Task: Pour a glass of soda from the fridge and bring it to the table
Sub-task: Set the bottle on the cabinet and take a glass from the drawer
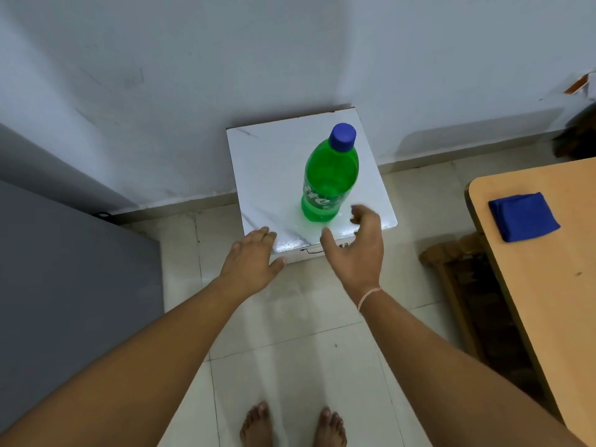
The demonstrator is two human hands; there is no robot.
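Although no glass is to be seen anywhere in view, the green plastic soda bottle with the blue screw cap [329, 175] is found standing upright and capped on the small white marble-patterned square surface [258, 162], toward its right half and closer to its near edge than to the wall. The step in hand is judged to be the fetching stage: the bottle appears to be out of the fridge and set down, and pouring has not begun.

Just right of the bottle's base, the right hand [354, 250] is held with its fingers [361, 214] spread wide and curled, empty, apart from the bottle. Left of the bottle, the left hand [251, 256] is laid flat at the near left corner, its fingers loosely extended and holding nothing; whether that corner is touched cannot be told.

A glass is judged to be needed next, or the cap loosened with the bottle steadied.

Little margin is left between the bottle and the right edge. Far right of the bottle a tan wooden table [548, 285] with a folded blue cloth [524, 216] is seen; to its far left a grey panel, perhaps the fridge [64, 269], is seen. Open tiled floor [290, 333] is left on the near side of the bottle.
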